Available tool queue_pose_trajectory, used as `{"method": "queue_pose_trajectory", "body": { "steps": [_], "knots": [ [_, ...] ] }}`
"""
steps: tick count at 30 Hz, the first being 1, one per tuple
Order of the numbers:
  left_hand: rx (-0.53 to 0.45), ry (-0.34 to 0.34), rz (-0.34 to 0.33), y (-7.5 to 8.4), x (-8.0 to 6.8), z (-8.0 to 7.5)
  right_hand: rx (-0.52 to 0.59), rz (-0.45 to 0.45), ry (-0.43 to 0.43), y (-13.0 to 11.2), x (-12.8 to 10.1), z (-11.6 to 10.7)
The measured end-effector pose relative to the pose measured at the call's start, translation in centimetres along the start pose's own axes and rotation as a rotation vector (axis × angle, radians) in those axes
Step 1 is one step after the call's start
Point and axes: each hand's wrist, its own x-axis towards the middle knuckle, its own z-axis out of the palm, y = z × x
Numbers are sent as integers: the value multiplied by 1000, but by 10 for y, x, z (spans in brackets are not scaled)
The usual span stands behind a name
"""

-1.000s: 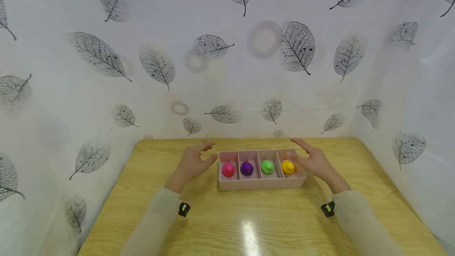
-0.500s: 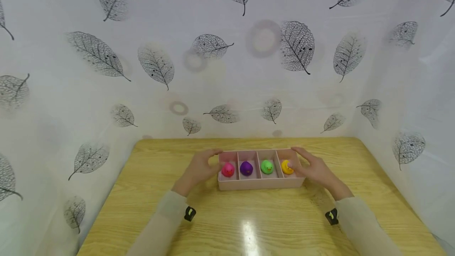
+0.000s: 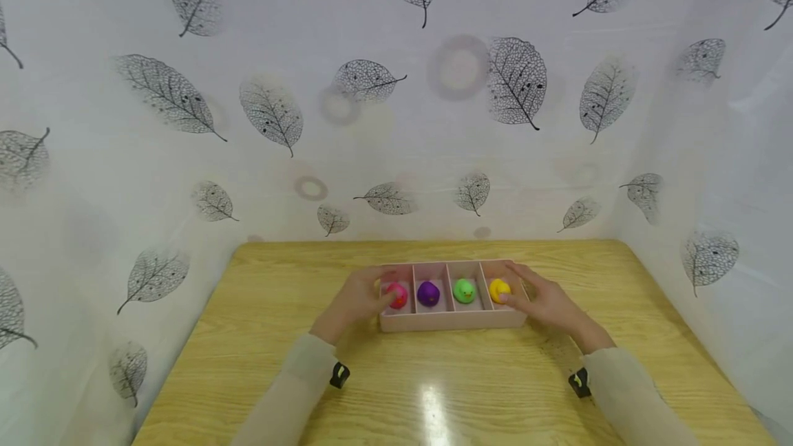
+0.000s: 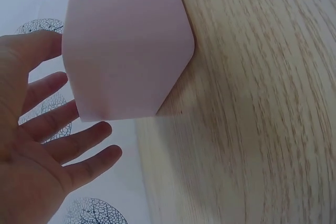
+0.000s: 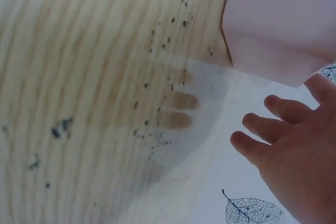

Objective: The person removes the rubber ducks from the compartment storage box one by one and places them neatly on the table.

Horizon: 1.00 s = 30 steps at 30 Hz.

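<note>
Setting: wooden table point(image 3: 260, 336) walled on three sides by a white curtain point(image 3: 124, 177) printed with grey leaves.

Left hand: the left hand point(image 3: 358, 300) rests at the left end of a pink tray point(image 3: 452, 321), fingers lying over the far corner of the rim, thumb reaching to the pink duck point(image 3: 398, 294). In the left wrist view the fingers point(image 4: 73, 142) are spread and straight beside the tray's end wall, gripping nothing.

Right hand: the right hand point(image 3: 545, 300) sits at the tray's right end, fingers along the rim and thumb beside the yellow duck point(image 3: 499, 289). In the right wrist view the fingers point(image 5: 273, 127) are relaxed and apart, just off the tray's corner; whether they touch the wall cannot be told.

Tray: low, long and split into four compartments, standing flat on the table between the two hands, nearer the back edge than the front.

Ducks: one small toy to each compartment, from the person's left: pink, purple duck point(image 3: 428, 292), green duck point(image 3: 464, 290), yellow.

Sleeves: pale long sleeves point(image 3: 626, 391) cover both forearms, each with a small black device point(image 3: 339, 375) at the wrist.

Table surface: light glare near the front edge; dark specks in the wood grain by the right hand.
</note>
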Motion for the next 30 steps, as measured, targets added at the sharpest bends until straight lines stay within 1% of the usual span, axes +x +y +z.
{"method": "queue_pose_trajectory", "body": {
  "steps": [2, 4, 11, 20, 26, 30],
  "knots": [
    [-20, -19, -8, 1, 0, 2, -5, 2, -4, 1, -1, 2],
    [-9, -27, -5, 1, 1, 3, -2, 1, -7, 3, -1, 2],
    [89, -24, 29, 3, 2, 6, 32, -10, -15, 5, -1, 3],
    [127, -26, 41, 6, 4, 7, 32, 1, -19, 6, 0, 2],
    [146, -41, 15, 8, 8, 7, 34, 4, -26, 7, 0, 3],
    [203, -53, 1, 10, 11, 7, 35, 5, -27, 8, 0, 3]
  ]
}}
